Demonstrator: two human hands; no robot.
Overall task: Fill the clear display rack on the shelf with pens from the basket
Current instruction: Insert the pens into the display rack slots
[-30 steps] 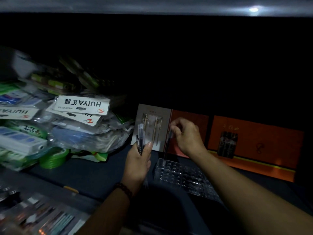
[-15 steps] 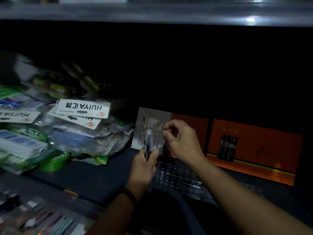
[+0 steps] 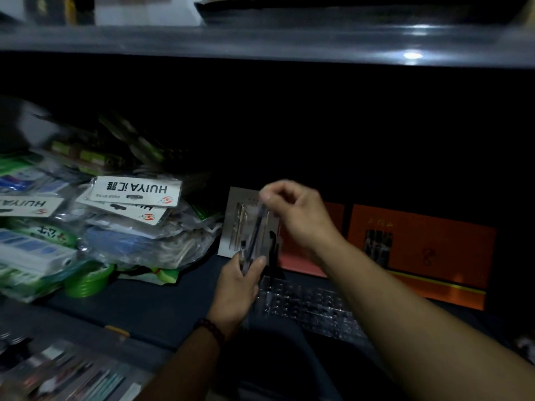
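The clear display rack (image 3: 312, 308) lies on the dark shelf at centre, with one dark pen (image 3: 272, 256) standing upright at its far left corner. My left hand (image 3: 237, 287) grips a small bunch of pens (image 3: 246, 256) just left of the rack. My right hand (image 3: 295, 215) is raised above the bunch and pinches the top end of one dark pen (image 3: 257, 230), which slants down toward my left hand. A dark basket (image 3: 278, 360) sits below my arms, its contents hidden in shadow.
A heap of bagged stationery (image 3: 130, 221) and a green tape roll (image 3: 86, 282) fill the shelf's left. A grey card pack (image 3: 234, 227) and orange boxes (image 3: 419, 250) stand behind the rack. A shelf board (image 3: 260, 41) runs overhead. More packaged goods (image 3: 72, 374) lie at bottom left.
My right hand left the upright pen in the rack, moved left to the bunch and now lifts one pen out of it. The view has tilted upward.
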